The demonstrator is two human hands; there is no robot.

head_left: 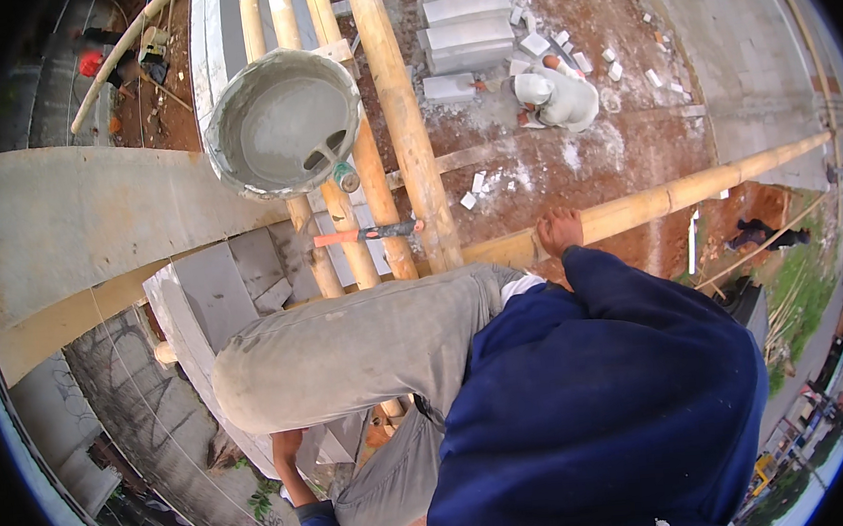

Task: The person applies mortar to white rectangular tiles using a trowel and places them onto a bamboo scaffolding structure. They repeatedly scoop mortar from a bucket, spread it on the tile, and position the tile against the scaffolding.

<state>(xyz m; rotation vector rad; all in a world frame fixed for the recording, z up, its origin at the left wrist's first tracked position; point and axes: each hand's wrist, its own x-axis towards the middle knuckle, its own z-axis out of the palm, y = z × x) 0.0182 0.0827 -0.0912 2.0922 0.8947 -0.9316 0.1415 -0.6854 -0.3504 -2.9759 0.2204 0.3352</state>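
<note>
My right hand (559,231) is closed over a thick bamboo pole (676,198), to the right of my bent leg. My left forearm reaches down beside my knee, near pale grey blocks (204,303); my left hand (286,446) is mostly hidden behind the knee, so its fingers do not show. Ahead of me, a round basin (285,126) of wet grey mortar rests on bamboo poles. A trowel with a green handle (344,176) leans in it at the near right rim. A tool with an orange and black handle (366,234) lies across the poles nearer to me.
Bamboo scaffold poles (402,118) run away from me, high above reddish ground. Down there a person in a white hat (556,95) crouches beside stacked pale blocks (466,20) and scattered pieces. A concrete beam (95,203) stands at left. Another person in red (92,63) is at far left.
</note>
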